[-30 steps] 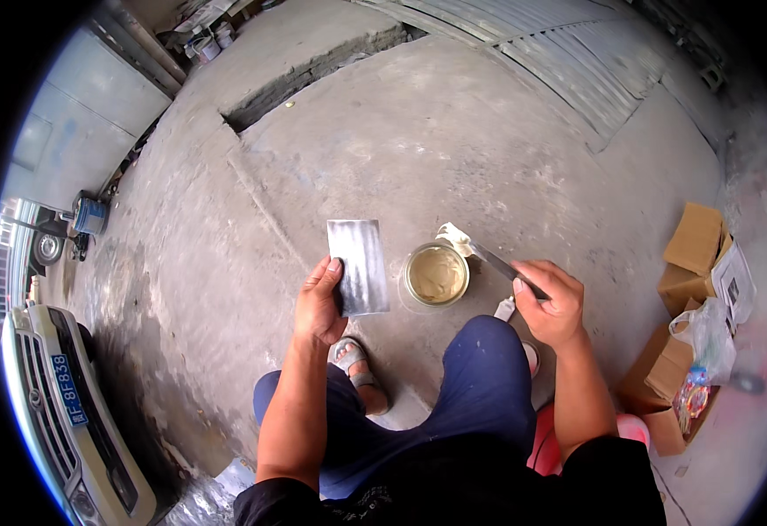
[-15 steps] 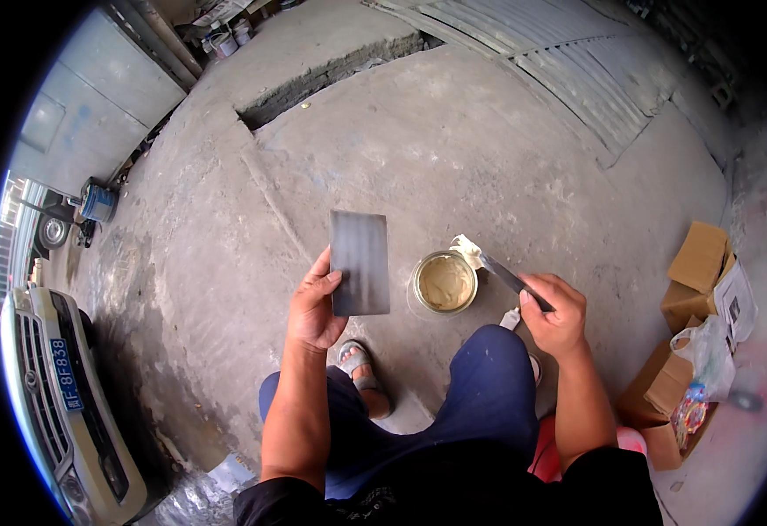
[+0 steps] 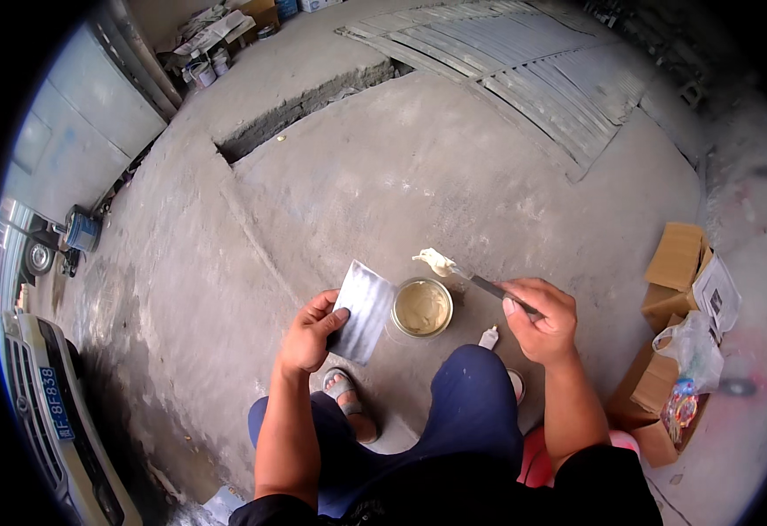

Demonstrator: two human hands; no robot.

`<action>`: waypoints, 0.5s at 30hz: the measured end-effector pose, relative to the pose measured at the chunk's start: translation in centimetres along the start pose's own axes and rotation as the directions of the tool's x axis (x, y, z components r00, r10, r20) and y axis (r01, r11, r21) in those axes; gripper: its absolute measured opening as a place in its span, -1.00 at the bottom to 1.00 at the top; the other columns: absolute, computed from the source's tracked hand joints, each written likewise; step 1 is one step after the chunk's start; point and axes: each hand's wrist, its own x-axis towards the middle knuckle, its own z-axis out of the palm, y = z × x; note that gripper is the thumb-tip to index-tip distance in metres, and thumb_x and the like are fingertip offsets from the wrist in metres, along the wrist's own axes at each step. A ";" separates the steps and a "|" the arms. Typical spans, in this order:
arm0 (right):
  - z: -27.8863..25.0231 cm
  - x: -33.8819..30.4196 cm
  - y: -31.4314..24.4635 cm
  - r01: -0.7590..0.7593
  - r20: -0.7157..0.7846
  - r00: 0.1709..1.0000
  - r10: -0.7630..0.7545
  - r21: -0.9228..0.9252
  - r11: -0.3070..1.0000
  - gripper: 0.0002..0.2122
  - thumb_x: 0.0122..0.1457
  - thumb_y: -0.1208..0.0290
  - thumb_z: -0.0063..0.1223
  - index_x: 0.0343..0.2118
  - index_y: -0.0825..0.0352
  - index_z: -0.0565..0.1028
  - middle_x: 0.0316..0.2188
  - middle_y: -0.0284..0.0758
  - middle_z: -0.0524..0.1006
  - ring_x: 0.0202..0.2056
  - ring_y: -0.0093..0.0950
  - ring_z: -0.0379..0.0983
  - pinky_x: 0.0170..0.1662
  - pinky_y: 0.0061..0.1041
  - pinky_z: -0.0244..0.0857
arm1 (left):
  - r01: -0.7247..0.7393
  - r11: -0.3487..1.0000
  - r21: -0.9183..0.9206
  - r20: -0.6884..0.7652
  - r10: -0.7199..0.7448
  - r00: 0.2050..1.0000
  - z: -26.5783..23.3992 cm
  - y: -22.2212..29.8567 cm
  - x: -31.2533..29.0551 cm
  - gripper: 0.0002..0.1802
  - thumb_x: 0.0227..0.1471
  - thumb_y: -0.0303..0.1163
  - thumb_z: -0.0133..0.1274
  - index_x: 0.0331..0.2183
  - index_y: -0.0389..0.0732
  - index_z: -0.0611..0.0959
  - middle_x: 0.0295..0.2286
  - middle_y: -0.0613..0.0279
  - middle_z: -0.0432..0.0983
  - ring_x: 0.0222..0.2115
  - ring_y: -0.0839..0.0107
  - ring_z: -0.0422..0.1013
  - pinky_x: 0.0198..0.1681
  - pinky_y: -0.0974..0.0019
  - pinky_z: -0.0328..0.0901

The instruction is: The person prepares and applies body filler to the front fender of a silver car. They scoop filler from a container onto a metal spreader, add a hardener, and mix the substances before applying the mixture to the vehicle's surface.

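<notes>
- Head view, which I watch remotely: I look down on a seated person's two bare hands above a grey concrete floor point(image 3: 357, 188).
- The left hand point(image 3: 307, 337) grasps a flat, rectangular, silvery-grey plate point(image 3: 366, 309) by its left edge, thumb on the face turned up to me. The plate is tilted, its streaky surface catching light.
- The right hand point(image 3: 543, 323) is closed round the dark handle of a spatula point(image 3: 494, 290), which points leftward and away from the body. A lump of cream-coloured paste point(image 3: 436, 259) clings to its far end.
- Between the two grips stands an open round can point(image 3: 421, 337), with more of that paste inside. The plate's right edge comes up to the can's rim in my view; I cannot tell whether they touch. The lump shows just beyond the rim.
- Nearer the body than the right grip, and slightly left of it, a small white tube point(image 3: 488, 337) lies by the knee.
- Well to the right of the right grip are opened cardboard boxes point(image 3: 675, 254) and a clear plastic bag point(image 3: 697, 351).
- Well to the left of the left grip I see a pale vehicle's front point(image 3: 60, 359).
</notes>
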 end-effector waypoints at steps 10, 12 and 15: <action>0.9 2.8 -2.6 0.236 -0.013 0.970 -0.245 0.315 0.919 -0.73 -0.16 0.86 0.04 -0.35 0.45 0.48 -0.27 -0.09 0.56 -0.19 -0.15 0.55 -0.18 -0.36 0.50 | -0.063 0.984 -0.168 0.334 0.117 0.935 2.1 2.5 0.5 -0.69 0.07 -0.54 0.03 -0.09 -0.31 0.47 -0.26 0.22 0.53 -0.27 0.51 0.43 -0.17 0.39 0.32; 1.5 3.2 -2.9 0.287 -0.003 0.954 -0.301 0.310 0.906 -0.71 -0.19 0.87 0.05 -0.35 0.44 0.47 -0.23 -0.09 0.55 -0.16 -0.14 0.53 -0.11 -0.28 0.47 | -0.068 0.974 -0.214 0.398 0.150 0.905 2.0 2.8 0.9 -0.71 0.07 -0.57 0.01 -0.11 -0.31 0.47 -0.25 0.23 0.53 -0.25 0.52 0.43 -0.15 0.41 0.31; 2.5 3.5 -3.0 0.365 0.045 0.920 -0.389 0.257 0.895 -0.67 -0.16 0.88 0.04 -0.29 0.40 0.44 -0.23 -0.08 0.53 -0.13 -0.09 0.50 0.02 -0.10 0.36 | -0.119 0.962 -0.246 0.442 0.220 0.870 2.5 3.7 0.8 -0.71 0.09 -0.58 0.00 -0.10 -0.30 0.44 -0.22 0.23 0.51 -0.24 0.53 0.42 -0.13 0.43 0.29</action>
